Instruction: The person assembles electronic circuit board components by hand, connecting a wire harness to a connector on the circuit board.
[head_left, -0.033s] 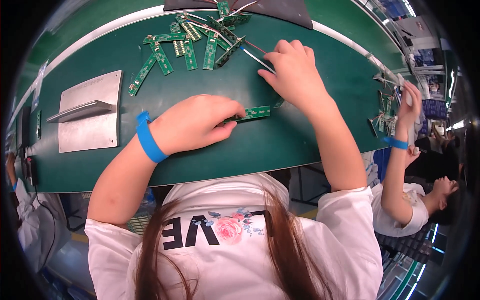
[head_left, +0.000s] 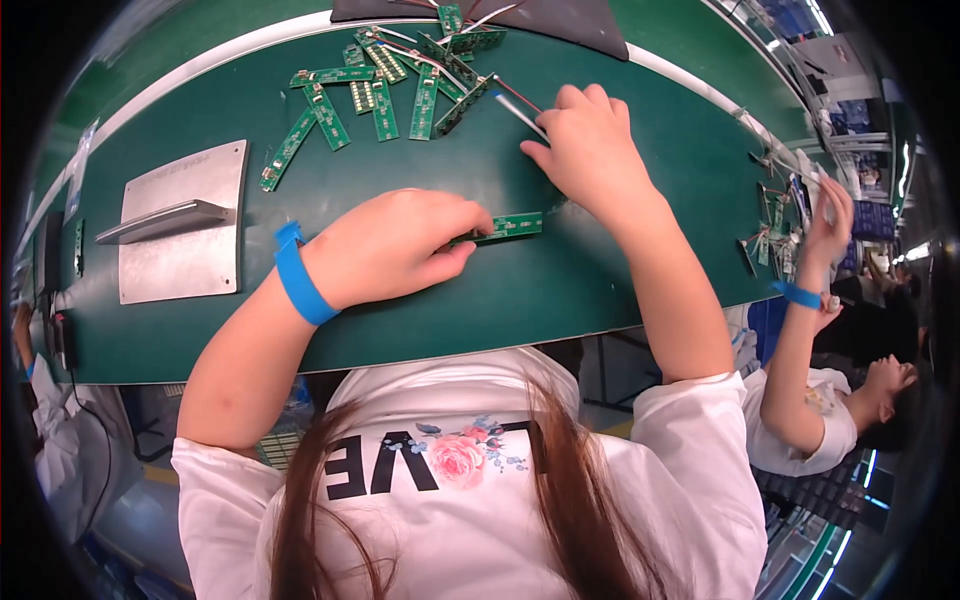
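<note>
My left hand [head_left: 400, 245], a blue band round its wrist, pinches one end of a narrow green circuit board [head_left: 518, 225] on the green table. The board's free end sticks out to the right. Farther up and to the right, my right hand [head_left: 588, 150] is closed with thumb and fingers on a white flat cable [head_left: 518, 114] with a blue tip. A thin dark red wire also runs from the board pile toward these fingers. What lies under the right palm is hidden.
Several green circuit boards [head_left: 385, 110] with wires lie piled at the far middle. A metal plate with a raised handle [head_left: 180, 270] sits at left. A dark mat [head_left: 560, 25] covers the far edge. At right, a co-worker's hand [head_left: 828, 225] is near more wired boards [head_left: 775, 230].
The white cable's blue tip has shifted slightly right and its angle has changed. A small green piece under my right hand no longer shows. The co-worker's hand has moved slightly.
</note>
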